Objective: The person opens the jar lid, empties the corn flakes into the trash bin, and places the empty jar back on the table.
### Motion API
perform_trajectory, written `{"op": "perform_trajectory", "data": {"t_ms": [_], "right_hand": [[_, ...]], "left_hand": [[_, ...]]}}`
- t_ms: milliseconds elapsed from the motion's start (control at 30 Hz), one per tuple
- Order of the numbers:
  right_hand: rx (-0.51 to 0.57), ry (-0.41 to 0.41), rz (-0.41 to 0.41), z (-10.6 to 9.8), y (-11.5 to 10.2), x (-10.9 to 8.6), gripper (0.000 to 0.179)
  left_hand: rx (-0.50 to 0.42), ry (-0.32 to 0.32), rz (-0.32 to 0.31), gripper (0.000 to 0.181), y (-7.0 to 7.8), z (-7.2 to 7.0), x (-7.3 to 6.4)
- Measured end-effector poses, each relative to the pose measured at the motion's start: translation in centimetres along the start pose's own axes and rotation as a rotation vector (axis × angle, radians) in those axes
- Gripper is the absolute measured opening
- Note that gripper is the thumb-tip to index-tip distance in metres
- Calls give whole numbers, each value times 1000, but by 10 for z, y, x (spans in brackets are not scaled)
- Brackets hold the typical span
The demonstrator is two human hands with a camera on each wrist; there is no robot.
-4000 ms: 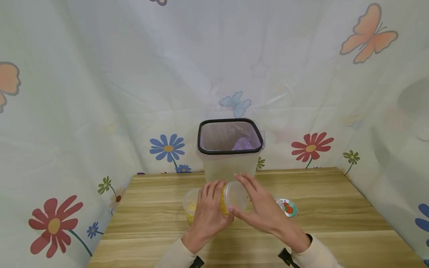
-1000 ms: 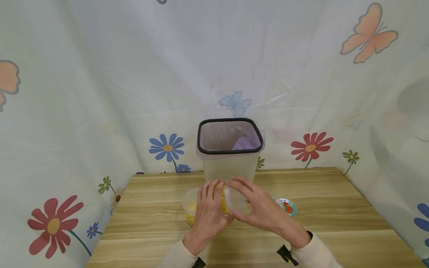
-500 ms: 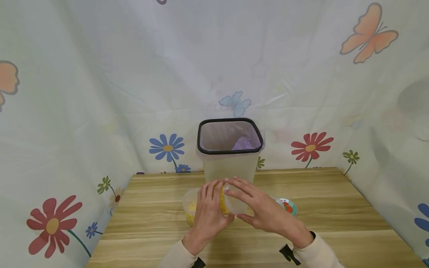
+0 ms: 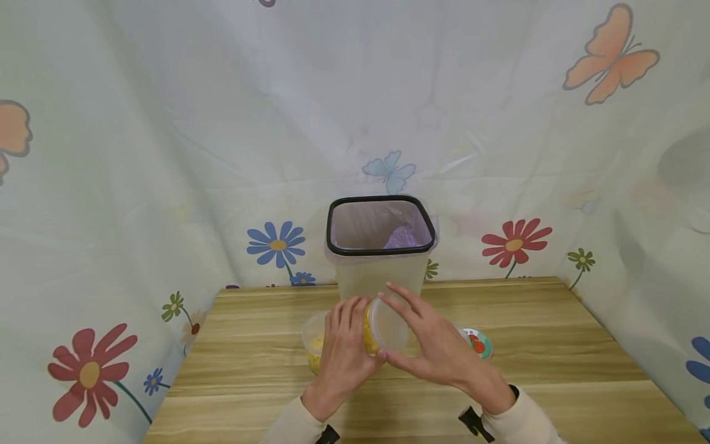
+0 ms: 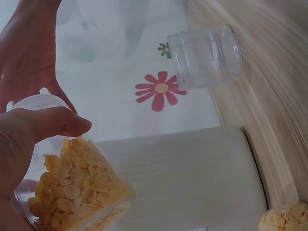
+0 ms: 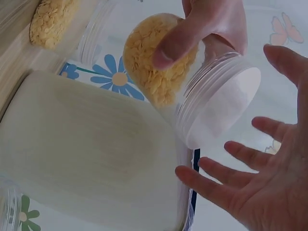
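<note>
A clear jar [image 5: 77, 192] of yellow corn flakes is tilted on its side above the table, gripped round its body by my left hand [image 4: 345, 348]. Its white screw lid [image 6: 224, 103] faces right and covers the mouth. Beside that lid is my right hand [image 4: 440, 345], its fingers [image 6: 250, 156] spread and apart from it in the right wrist view. On the table to the left, partly behind my left hand, a clear tub [image 4: 314, 342] holds more yellow flakes.
A tall pale bin [image 4: 379, 271] with a black rim and purple liner stands behind the hands. A clear jar [image 5: 207, 57] with nothing visible inside stands to the right, near a round tomato-printed disc [image 4: 478, 344]. Flowered cloth [image 4: 222, 185] hangs round the table.
Half a second ago my right fingers reached across the lid; now they have drawn back and spread wider. The left hand keeps its grip on the jar, nearly still.
</note>
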State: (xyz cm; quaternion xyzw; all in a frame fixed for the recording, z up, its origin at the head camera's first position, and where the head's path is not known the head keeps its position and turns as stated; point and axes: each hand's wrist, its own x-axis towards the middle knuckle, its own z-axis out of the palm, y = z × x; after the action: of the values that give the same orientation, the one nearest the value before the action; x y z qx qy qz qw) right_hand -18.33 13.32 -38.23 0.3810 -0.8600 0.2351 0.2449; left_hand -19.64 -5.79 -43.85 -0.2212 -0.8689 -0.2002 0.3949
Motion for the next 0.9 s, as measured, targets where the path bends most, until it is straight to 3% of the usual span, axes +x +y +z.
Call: {"op": "perform_trajectory", "data": {"t_ms": [233, 500, 667, 900], "right_hand": [[16, 51, 177, 7, -9, 1, 79], [58, 26, 375, 13, -15, 4, 79], [60, 28, 402, 15, -16, 5, 74], [177, 8, 368, 14, -13, 5, 71]], "left_hand": [[56, 55, 31, 84, 1, 1, 1], [101, 86, 60, 79, 1, 4, 1], [105, 84, 63, 76, 1, 4, 0], [112, 71, 57, 82, 1, 4, -1]]}}
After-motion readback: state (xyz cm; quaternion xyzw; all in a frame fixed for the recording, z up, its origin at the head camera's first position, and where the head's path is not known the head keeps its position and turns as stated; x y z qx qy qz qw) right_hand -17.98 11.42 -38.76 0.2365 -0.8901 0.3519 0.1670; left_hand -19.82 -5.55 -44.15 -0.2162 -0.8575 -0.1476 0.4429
